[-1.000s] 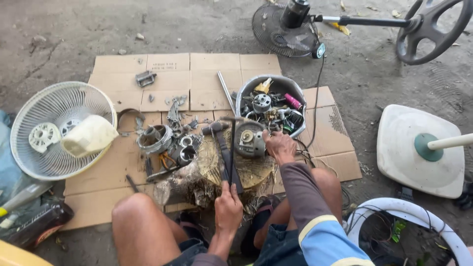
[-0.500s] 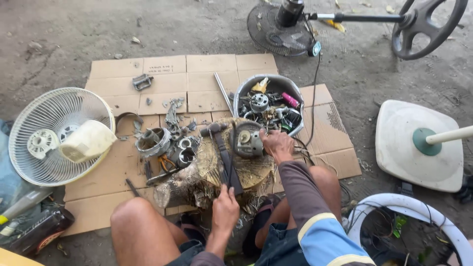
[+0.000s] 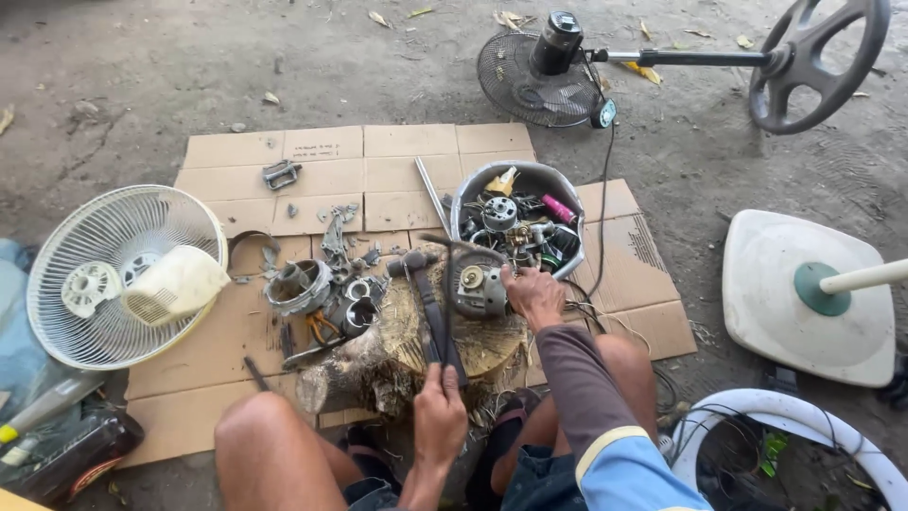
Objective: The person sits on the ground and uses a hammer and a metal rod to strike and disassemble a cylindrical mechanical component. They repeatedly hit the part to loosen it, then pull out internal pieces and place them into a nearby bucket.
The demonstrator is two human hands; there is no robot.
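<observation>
A small grey fan motor (image 3: pixel 476 285) sits on a wooden stump (image 3: pixel 492 348) between my knees. My right hand (image 3: pixel 534 294), its arm in a brown sleeve, grips the motor's right side. A hammer (image 3: pixel 427 305) lies across the stump, its head pointing away from me, just left of the motor. My left hand (image 3: pixel 440 409) is closed around the near end of its dark handle. A thin curved wire or band arcs over the motor.
A grey bowl (image 3: pixel 466 199) of motor parts stands behind the stump on flattened cardboard (image 3: pixel 322 151). Loose metal parts (image 3: pixel 312 284) lie to the left, beside a white fan guard (image 3: pixel 113 274). A fan base (image 3: pixel 813 293) is at right, a dismantled fan (image 3: pixel 544 71) farther back.
Both hands stay where they were, on the hammer handle and the motor. The view has shifted only slightly.
</observation>
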